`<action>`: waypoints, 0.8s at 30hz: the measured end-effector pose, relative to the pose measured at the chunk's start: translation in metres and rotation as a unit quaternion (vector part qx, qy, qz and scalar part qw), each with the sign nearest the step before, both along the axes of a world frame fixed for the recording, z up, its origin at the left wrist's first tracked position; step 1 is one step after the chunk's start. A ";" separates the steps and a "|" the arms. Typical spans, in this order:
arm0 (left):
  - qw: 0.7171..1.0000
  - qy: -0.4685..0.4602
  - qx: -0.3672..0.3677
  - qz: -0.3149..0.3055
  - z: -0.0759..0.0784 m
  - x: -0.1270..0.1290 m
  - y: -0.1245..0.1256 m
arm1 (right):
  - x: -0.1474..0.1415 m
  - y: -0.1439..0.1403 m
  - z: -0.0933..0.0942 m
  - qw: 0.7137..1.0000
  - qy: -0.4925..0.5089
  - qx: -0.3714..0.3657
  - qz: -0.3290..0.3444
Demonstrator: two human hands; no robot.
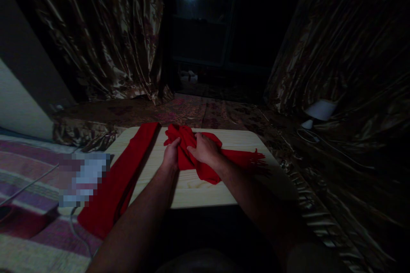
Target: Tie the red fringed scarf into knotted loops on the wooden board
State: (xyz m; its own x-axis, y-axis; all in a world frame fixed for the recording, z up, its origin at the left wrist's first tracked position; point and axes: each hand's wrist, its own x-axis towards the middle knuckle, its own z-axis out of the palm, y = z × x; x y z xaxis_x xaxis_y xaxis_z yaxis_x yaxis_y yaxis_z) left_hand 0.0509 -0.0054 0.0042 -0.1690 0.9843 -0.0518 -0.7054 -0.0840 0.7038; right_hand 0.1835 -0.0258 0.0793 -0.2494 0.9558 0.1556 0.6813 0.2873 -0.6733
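Observation:
A red fringed scarf [209, 173] lies bunched and twisted on a small pale wooden table [192, 194]. Its fringed end [256, 160] stretches flat to the right. My left hand [172, 153] grips the left side of the bundle, thumb on top. On the right side, my right hand [205, 149] presses into the folds with its fingers closed on the cloth. Along the table's left side runs a long folded strip of red cloth [128, 170], hanging over the near left edge. Whether that strip joins the bunched scarf cannot be made out.
Left of the table is a striped bedspread [25, 192] with a cable across it. A blurred-out object [85, 179] lies by the table's left edge. Patterned curtains [128, 30] flank a dark window. To the right stands a small white lamp [321, 110] with its cord.

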 end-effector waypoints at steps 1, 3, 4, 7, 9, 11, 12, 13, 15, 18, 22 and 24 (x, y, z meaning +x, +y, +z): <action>1.000 0.011 0.000 0.018 -0.001 0.000 0.001 | -0.003 -0.016 -0.001 0.997 -0.033 0.065 -0.012; 0.999 0.032 -0.001 0.043 -0.004 -0.001 0.002 | -0.006 -0.049 -0.010 0.990 -0.103 0.079 0.061; 0.998 0.036 -0.001 0.046 -0.005 0.000 0.002 | -0.007 -0.064 -0.018 0.979 -0.138 0.055 0.137; 1.000 0.014 0.004 0.021 -0.006 0.001 0.001 | -0.004 -0.090 -0.045 0.944 -0.160 0.067 0.281; 1.000 0.001 0.004 0.011 -0.003 0.002 -0.001 | -0.002 -0.090 -0.060 0.942 -0.162 0.068 0.285; 1.000 -0.002 0.003 0.007 0.000 0.003 -0.003 | -0.001 -0.082 -0.068 0.950 -0.178 0.036 0.253; 1.000 -0.003 0.006 0.003 0.001 0.003 -0.004 | -0.002 -0.078 -0.069 0.955 -0.187 0.018 0.232; 1.000 -0.003 0.013 -0.003 0.003 0.004 -0.005 | -0.003 -0.074 -0.068 0.959 -0.192 0.004 0.209; 0.999 -0.011 0.034 -0.020 0.004 0.005 -0.006 | -0.006 -0.071 -0.065 0.968 -0.190 -0.005 0.163; 0.997 -0.031 0.055 -0.036 0.005 0.006 -0.006 | -0.010 -0.073 -0.058 0.985 -0.149 0.021 0.085; 0.998 -0.042 0.036 -0.025 0.004 0.007 -0.004 | -0.012 -0.073 -0.059 0.999 -0.033 -0.001 0.008; 0.998 -0.041 0.033 -0.021 0.004 0.008 -0.004 | -0.012 -0.068 -0.063 1.000 0.022 -0.001 -0.010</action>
